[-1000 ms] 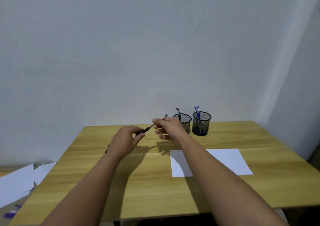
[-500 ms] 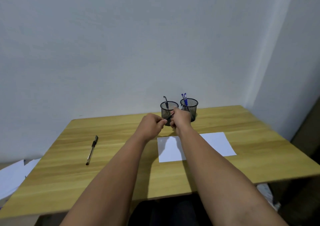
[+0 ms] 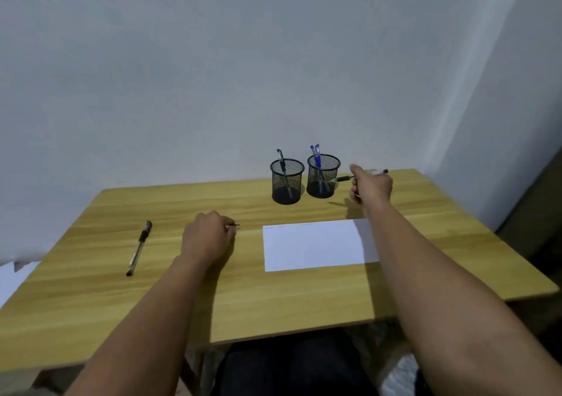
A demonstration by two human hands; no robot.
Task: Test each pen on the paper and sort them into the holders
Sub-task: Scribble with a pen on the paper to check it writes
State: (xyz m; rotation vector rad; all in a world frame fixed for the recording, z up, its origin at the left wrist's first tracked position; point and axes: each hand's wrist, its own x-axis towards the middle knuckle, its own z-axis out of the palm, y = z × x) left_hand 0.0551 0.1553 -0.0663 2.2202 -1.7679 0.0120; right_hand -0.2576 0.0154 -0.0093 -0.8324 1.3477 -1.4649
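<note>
My right hand point(image 3: 371, 186) is raised just right of the two black mesh holders, holding a black-grip pen point(image 3: 344, 178) whose tip points left toward the right holder point(image 3: 323, 179). That holder contains blue pens point(image 3: 316, 156). The left holder point(image 3: 287, 186) has one black pen point(image 3: 281, 161). My left hand point(image 3: 208, 237) rests as a fist on the wooden table point(image 3: 152, 304), closed on a small dark piece, apparently the pen cap point(image 3: 235, 225). A white sheet of paper point(image 3: 316, 245) lies between my arms. A capped black pen point(image 3: 139, 248) lies loose at the left.
The holders stand near the table's back edge, close to the pale wall. White sheets point(image 3: 9, 277) lie below the table's left edge. My lap point(image 3: 289, 368) shows under the front edge.
My hands were together on one pen; they have separated. The right hand carried the pen up and right beside the holders, and the left hand dropped onto the table left of the paper.
</note>
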